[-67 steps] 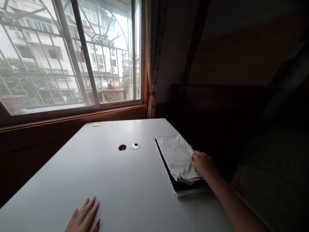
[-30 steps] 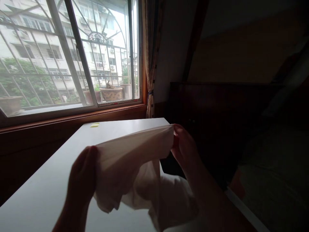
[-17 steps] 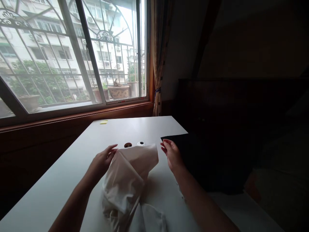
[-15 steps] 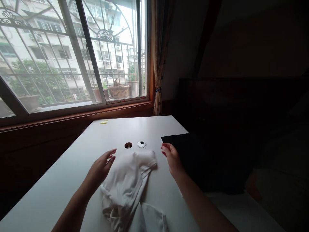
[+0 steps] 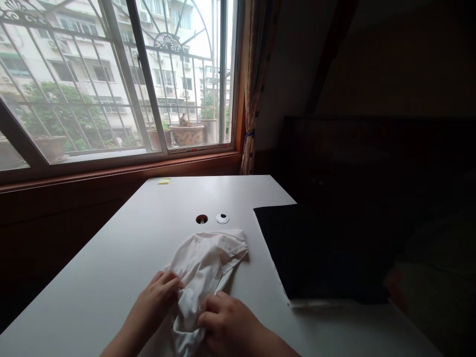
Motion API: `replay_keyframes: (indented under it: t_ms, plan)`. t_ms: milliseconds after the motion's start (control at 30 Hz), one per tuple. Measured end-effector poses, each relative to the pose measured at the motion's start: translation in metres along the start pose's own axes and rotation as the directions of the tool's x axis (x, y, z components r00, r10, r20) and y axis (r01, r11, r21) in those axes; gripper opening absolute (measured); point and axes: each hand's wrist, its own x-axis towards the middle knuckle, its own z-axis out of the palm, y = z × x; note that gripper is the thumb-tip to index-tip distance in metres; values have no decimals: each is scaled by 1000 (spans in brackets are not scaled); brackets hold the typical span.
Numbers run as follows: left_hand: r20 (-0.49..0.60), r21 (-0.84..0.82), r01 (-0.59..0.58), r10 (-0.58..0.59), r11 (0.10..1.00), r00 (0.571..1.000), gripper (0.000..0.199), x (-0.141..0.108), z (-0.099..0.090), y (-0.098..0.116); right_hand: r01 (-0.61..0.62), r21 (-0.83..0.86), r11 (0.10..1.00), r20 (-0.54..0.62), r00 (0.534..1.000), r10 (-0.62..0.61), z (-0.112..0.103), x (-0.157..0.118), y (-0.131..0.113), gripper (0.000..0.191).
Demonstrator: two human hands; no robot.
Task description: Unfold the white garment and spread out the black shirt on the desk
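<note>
In the head view, a rumpled white fabric garment (image 5: 210, 253) lies on a smooth white rectangular tabletop (image 5: 111, 263), its upper end spread out just short of 2 round fittings and its lower part gathered between the person's 2 hands. The left hand (image 5: 159, 292) has its fingers close together and bent over the garment's left side; whether they pinch it I cannot tell. The right hand (image 5: 226, 320) is curled, thumb and fingers pinching the garment's right side.

The fittings sit side by side: an open dark round hole (image 5: 201, 219) and, to its right, a white disc-shaped cover with a black opening (image 5: 222, 218). A flat black fabric stack (image 5: 290, 248) lies along the table's right side, apart from the garment, a pale layer showing at its near edge. A small yellow paper-like strip (image 5: 164, 181) marks the far left corner.

Beyond stand a metal-framed sliding window (image 5: 152, 84) with bars outside, potted plants, a reddish-brown wooden sill (image 5: 208, 157) and a tied patterned curtain (image 5: 255, 89). The room's right side is very dark.
</note>
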Motion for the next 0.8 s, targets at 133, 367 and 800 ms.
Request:
replay_keyframes:
  t_ms: [133,367,800]
  plan:
    - [-14,-186,84,-88,979,996,19,9,-22,-6,-33,116,993,-79,996,42,-30,0,2,13]
    - [-63,-653,254,-386,714,921,46,7,-83,-20,-90,585,806,-438,801,407,-110,-33,27,11]
    - [-91,-502,381,-486,776,869,58,1,-105,-41,-222,851,476,-400,314,861,-117,-63,76,23]
